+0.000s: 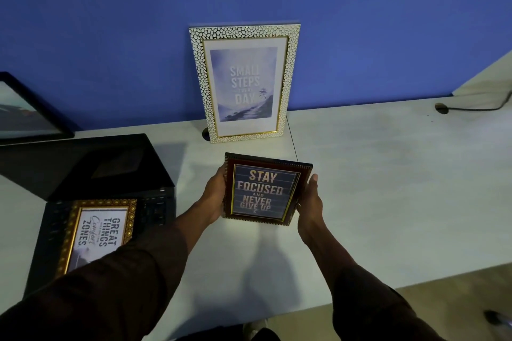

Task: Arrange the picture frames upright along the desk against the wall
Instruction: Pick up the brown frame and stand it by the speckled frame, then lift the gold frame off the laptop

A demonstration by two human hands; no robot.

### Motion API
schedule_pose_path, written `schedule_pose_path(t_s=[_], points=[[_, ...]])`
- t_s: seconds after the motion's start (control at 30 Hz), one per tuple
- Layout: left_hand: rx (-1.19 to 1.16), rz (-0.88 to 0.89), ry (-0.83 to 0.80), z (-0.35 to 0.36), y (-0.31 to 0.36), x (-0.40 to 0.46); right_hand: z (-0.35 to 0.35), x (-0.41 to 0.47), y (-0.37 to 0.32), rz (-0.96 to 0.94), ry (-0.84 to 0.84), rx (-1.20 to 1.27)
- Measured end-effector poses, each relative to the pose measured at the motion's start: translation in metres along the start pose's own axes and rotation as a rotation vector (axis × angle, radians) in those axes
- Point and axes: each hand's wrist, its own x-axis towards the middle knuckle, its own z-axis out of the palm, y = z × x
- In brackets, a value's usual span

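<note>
I hold a small dark-brown frame point(265, 191) reading "Stay focused and never give up" above the desk, facing me. My left hand point(214, 196) grips its left edge and my right hand point(311, 207) its right edge. Behind it a white pebble-patterned frame point(243, 83) with "Small steps every day" stands upright against the blue wall point(110, 22). A gold-bordered frame point(97, 232) lies flat on an open laptop at the lower left, partly hidden by my left sleeve. A black frame point(25, 111) leans at the far left edge.
The open black laptop point(110, 171) takes up the desk's left part. The pale grey desk point(388, 174) stretches to the right, with a cable hole and black cable point(471, 108) at the back right. A second cable hole point(205, 133) sits beside the white frame.
</note>
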Motion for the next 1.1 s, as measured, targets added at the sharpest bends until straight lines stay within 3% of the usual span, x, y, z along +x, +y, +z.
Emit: schedule_pose_path(t_s=[0.23,0.57,0.77,1.1], points=[[0.038,0.049,0.147,-0.031,-0.035,-0.038,-0.031,-0.025,0.022,-0.010,0.072,-0.068],[-0.020,0.076,0.169,-0.077,-0.133,-0.122,-0.043,-0.100,0.090,0.074,-0.135,-0.105],[-0.073,0.156,0.247,-0.115,-0.167,-0.171,-0.013,-0.144,0.113,0.011,-0.253,-0.215],[-0.125,0.238,0.353,-0.197,-0.162,-0.215,0.082,-0.181,0.119,-0.091,-0.445,-0.350]])
